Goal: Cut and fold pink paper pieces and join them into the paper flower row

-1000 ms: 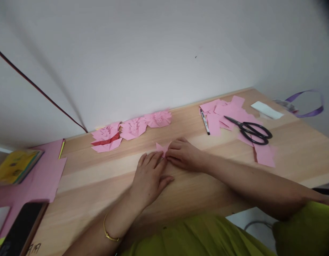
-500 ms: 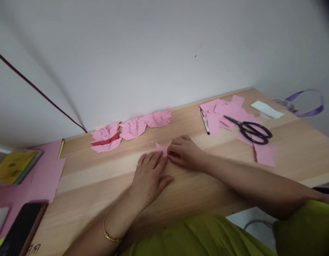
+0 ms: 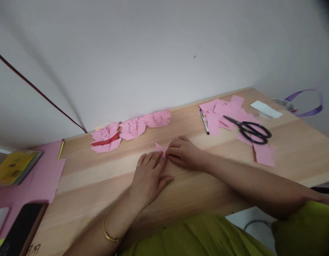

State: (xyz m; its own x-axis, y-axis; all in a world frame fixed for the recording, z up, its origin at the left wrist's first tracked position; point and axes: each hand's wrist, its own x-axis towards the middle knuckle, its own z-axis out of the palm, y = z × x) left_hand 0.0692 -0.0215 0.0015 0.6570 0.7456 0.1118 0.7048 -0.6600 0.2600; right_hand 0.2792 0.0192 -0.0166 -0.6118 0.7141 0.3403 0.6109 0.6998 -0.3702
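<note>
A small folded pink paper piece [image 3: 161, 147] lies on the wooden table [image 3: 207, 181] in front of me. My left hand [image 3: 150, 177] rests flat on it with fingers stretched forward, covering its near part. My right hand [image 3: 183, 153] presses on the paper's right side with curled fingers, fingertips meeting the left hand's. Only the paper's far tips show between the hands. Several finished folded pink paper shapes [image 3: 132, 128] lie in a row against the wall.
Black scissors [image 3: 251, 129] lie on a pile of pink paper squares [image 3: 225, 113] at the right, with a marker pen [image 3: 204, 122] beside them. A purple ribbon [image 3: 306, 101] and white slip [image 3: 266, 109] sit far right. Pink sheets [image 3: 44, 174], yellow booklet [image 3: 13, 167], dark phone [image 3: 21, 227] lie left.
My right hand's fingers have shifted slightly over the paper piece. The left hand stays flat in place.
</note>
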